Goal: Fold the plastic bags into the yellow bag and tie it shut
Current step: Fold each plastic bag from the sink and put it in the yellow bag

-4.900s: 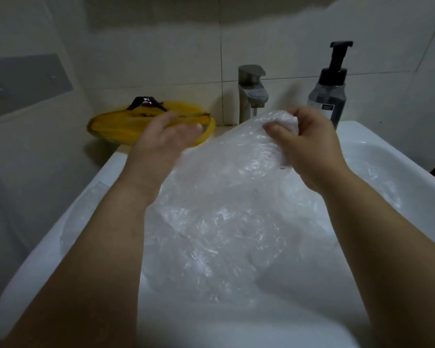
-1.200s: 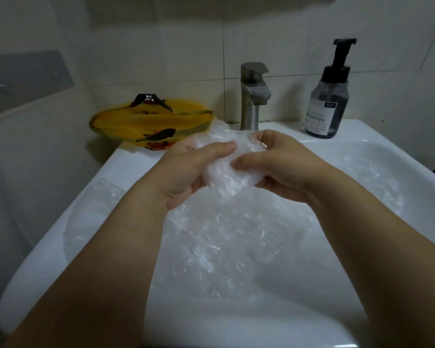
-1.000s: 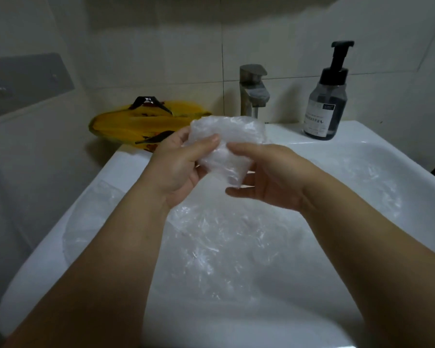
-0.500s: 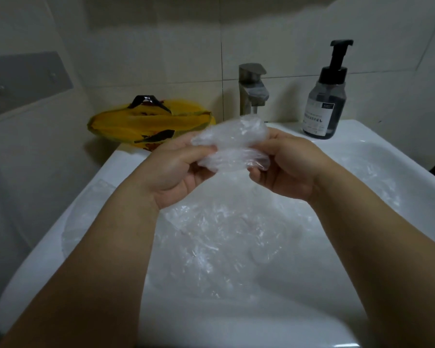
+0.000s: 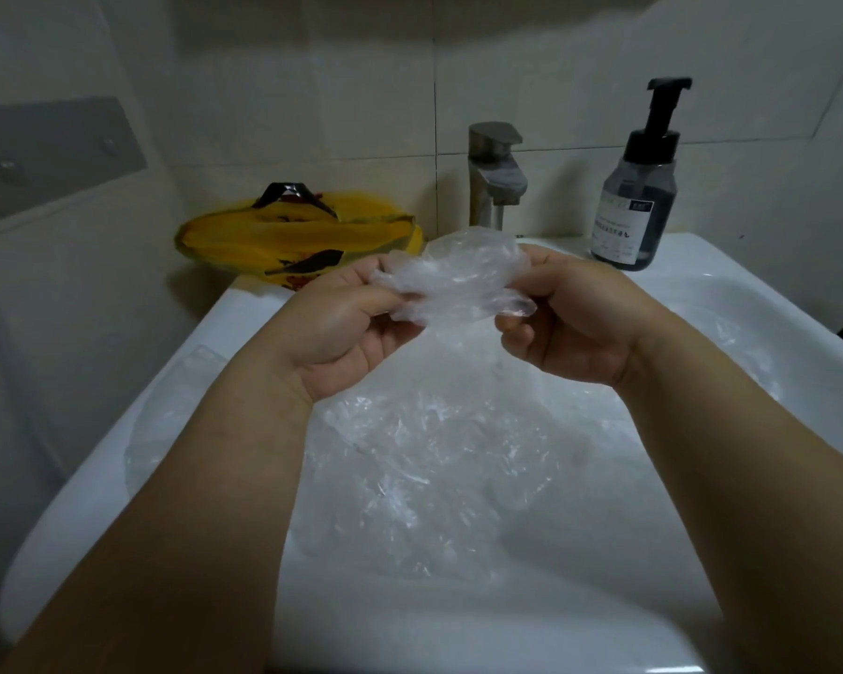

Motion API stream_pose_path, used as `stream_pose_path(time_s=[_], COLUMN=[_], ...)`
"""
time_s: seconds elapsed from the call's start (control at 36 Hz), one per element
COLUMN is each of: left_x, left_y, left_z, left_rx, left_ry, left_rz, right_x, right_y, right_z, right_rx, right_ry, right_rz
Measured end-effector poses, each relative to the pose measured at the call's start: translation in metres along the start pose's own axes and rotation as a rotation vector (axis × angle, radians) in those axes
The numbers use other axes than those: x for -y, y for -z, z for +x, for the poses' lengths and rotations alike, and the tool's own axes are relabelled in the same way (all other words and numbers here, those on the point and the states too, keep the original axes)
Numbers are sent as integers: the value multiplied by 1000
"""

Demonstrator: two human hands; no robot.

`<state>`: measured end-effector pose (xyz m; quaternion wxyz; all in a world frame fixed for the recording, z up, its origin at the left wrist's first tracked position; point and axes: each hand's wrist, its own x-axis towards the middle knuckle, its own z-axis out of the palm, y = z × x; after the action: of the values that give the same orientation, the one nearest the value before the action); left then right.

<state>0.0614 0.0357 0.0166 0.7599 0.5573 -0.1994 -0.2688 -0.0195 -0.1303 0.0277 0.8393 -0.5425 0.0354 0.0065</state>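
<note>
A small folded clear plastic bag point(image 5: 458, 279) is held above the white sink point(image 5: 244, 323). My left hand point(image 5: 346, 333) pinches its left end and my right hand point(image 5: 575, 323) grips its right end. Below my hands, several crumpled clear plastic bags point(image 5: 434, 469) lie in the basin. The yellow bag point(image 5: 293, 235), with black and red print, lies flat on the sink's back left corner, apart from both hands.
A steel faucet point(image 5: 495, 172) stands at the back centre. A dark pump bottle point(image 5: 638, 187) stands on the rim at the back right. Another clear bag point(image 5: 166, 420) drapes over the left rim. Tiled walls close in behind and to the left.
The large clear bag that I held spread open has been folded down into a small bundle. Over the last second my hands turned and squeezed it flatter, at about the same spot.
</note>
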Motion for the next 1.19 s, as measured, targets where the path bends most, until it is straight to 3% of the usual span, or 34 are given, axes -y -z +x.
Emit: stream_pose_path(time_s=[0.17,0.36,0.56,0.75,0.92,1.06,1.19], left_x=[-2,-2,5,-3,5,6,6], left_y=[-1,-3,-8,-9,-7,-4,-4], left_z=[-5,-5,-2,-7,-4,-5,-8], left_rx=[43,-45,-142,-127,-200,-156,-151], left_ry=[53,-29,-109,-39,-61,-114,-199], left_rz=[66,50,306,57,433,517,627], right_x=[1,3,0,-5,-7,-4,-7], right_y=[0,-4,-1,0,-2,1,1], right_z=[-1,-6,-1,0,0,-2,-1], right_rx=[-49,-37,-62,-144,-89,-95,-158], right_ry=[9,4,-21,27,72,99,151], right_rz=[107,130,-105,-300,-415,-482,-721])
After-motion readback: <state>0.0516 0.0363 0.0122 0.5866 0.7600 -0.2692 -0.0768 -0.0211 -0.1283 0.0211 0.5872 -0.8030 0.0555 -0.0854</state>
